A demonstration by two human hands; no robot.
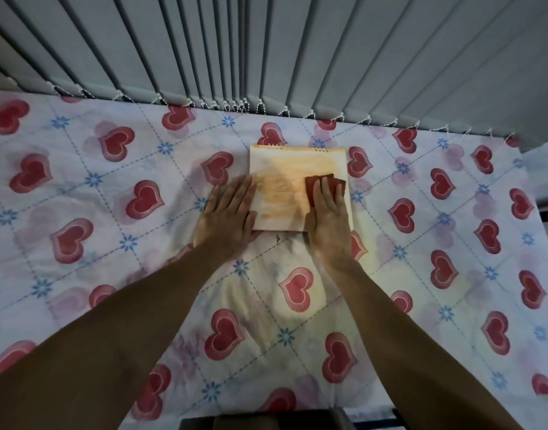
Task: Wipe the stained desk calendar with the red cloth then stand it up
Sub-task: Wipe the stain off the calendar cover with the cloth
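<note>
Two bare forearms are reaching forward over a bedsheet [117,274] printed with red hearts and little blue flowers, so that's what everything is lying on. Closest to the camera, below the wrists, the sheet is looking a bit rumpled and shadowed between the arms.

Left hand [227,217] is lying flat, palm down, fingers stretched out and slightly spread, not gripping anything. It's pressing on the left edge of the desk calendar [285,169], fingertips overlapping the page and the rest of the palm sitting on the sheet just beside it.

Right hand [328,220] is also lying flat, palm down, pressing the red cloth [313,183] onto the page. The cloth is peeking out past the fingertips and on the thumb side, so it's pinned under the fingers rather than bunched in a fist. The hands are staying apart, with the middle of the calendar showing between them.

Calendar itself is lying flat, not standing, with its wire binding on the far edge, away from both hands. Its page is looking smeared with orange-yellow staining, streaky between the hands and further up beyond the fingertips.

Past the calendar, grey vertical blinds [297,51] are hanging down to the far edge of the sheet.
</note>
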